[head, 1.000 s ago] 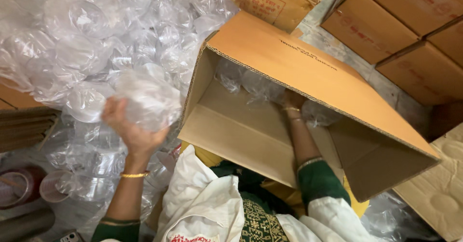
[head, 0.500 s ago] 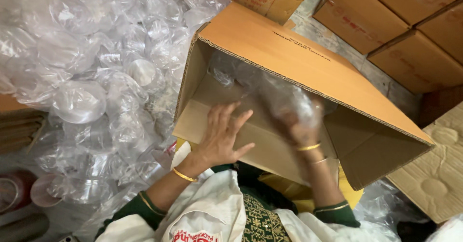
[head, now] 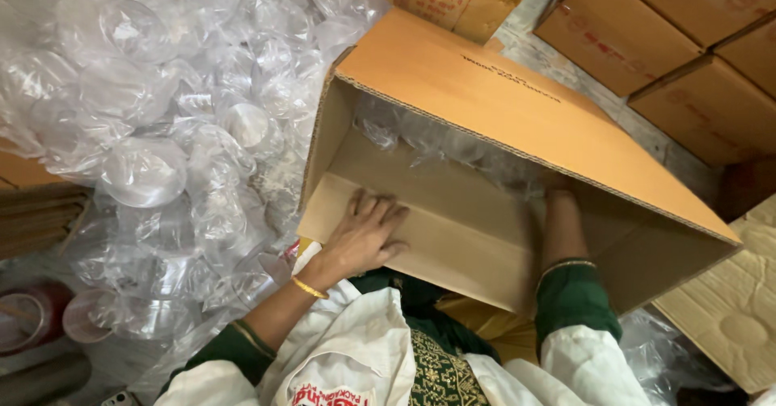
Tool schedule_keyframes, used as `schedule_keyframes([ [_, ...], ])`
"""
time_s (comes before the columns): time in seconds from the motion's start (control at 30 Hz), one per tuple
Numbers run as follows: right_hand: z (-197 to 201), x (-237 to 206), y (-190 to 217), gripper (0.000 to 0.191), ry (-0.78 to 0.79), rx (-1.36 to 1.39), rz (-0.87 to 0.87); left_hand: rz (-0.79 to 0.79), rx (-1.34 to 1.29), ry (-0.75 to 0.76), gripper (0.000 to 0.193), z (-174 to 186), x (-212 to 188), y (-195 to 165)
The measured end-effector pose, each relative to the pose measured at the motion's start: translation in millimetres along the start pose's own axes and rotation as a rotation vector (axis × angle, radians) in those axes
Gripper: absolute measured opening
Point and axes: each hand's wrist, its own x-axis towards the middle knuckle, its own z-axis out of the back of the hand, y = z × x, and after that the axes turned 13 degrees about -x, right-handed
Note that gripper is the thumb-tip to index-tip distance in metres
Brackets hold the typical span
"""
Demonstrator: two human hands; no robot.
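A large brown cardboard box (head: 517, 107) lies on its side in front of me, its mouth facing me. My left hand (head: 368, 232) rests flat, fingers spread, on the box's lower flap (head: 461, 252) and holds nothing. My right hand (head: 558, 200) reaches deep into the box. Only the wrist and forearm show, since the fingers are hidden under the top panel. Clear plastic packs of cups (head: 453, 143) lie at the back of the box, just ahead of that hand.
A big heap of clear plastic cup packs (head: 162, 147) fills the left side. Closed brown cartons (head: 614, 34) are stacked at the top right. Flat cardboard (head: 735, 317) lies at the lower right, and stacked cups (head: 32, 317) at the lower left.
My left hand lifted a clear pack from the heap, and my right hand took it at the box mouth. Now the right hand is deep inside the box and the left lies on the flap.
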Motion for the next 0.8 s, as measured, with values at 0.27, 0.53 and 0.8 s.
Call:
schedule_keyframes([
  [0.27, -30.2, -38.6, 6.6, 0.087, -0.179, 0.049, 0.121, -0.243, 0.151, -0.724, 0.046, 62.9, -66.4, 31.0],
  [0.53, 16.4, -79.0, 19.1, 0.043, -0.299, 0.28, 0.471, 1.156, 0.321, -0.281, 0.115, 58.8, -119.8, 148.8],
  [0.8, 41.8, -99.0, 32.0, 0.036, -0.297, 0.422, 0.557, 1.149, 0.259, -0.306, 0.114, 21.6, -134.9, 178.2],
])
